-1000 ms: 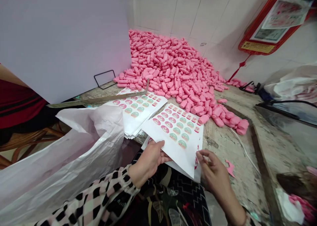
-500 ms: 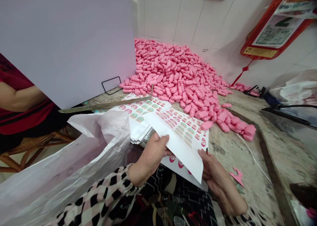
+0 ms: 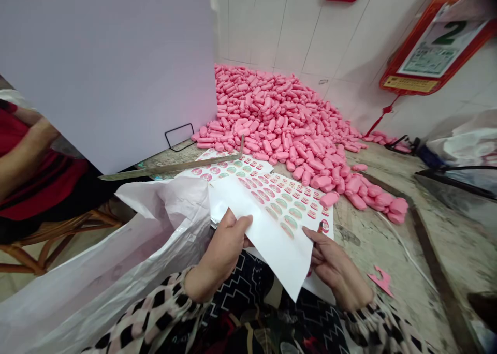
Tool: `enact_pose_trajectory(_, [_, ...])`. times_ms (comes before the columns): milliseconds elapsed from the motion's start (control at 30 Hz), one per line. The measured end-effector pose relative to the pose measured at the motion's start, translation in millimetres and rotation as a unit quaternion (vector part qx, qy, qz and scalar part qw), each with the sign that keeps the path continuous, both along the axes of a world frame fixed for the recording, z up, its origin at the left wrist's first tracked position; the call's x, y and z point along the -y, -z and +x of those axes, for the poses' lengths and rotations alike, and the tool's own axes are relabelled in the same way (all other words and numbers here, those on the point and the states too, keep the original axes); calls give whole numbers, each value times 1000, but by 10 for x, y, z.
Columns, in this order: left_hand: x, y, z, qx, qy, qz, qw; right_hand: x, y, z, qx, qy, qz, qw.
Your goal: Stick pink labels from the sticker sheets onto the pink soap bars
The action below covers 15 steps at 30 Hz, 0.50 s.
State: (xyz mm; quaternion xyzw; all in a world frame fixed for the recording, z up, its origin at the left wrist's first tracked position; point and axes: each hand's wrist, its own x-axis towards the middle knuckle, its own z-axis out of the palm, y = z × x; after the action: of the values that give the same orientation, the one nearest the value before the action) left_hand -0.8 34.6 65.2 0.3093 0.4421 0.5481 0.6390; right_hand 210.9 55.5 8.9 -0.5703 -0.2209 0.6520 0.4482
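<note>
White-tiled wall behind, and against it a great heap of pink capsule-shaped pieces (image 3: 287, 121) spills across the worn stone worktop (image 3: 373, 240), with a stack of sticker sheets (image 3: 233, 170) just in front. The left hand (image 3: 227, 245) grips the near edge of the top sticker sheet (image 3: 272, 214), thumb on top and fingers curled under, while the right hand (image 3: 330, 263) pinches the sheet's right side, fingers mostly hidden beneath the paper. By the look of it she is at the sheet-handling step, and peeling a round label would call for a fingertip working under one sticker's edge.
</note>
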Motion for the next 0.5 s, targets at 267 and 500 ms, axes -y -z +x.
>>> enact_pose_trajectory(267, [58,283,-342,24,-54,-48,997,-217,-108,-283,42,-4,100,994])
enact_pose_trajectory(500, [10,369,-441,50,42,-103,993,-573,13,-270,59,-10,132,989])
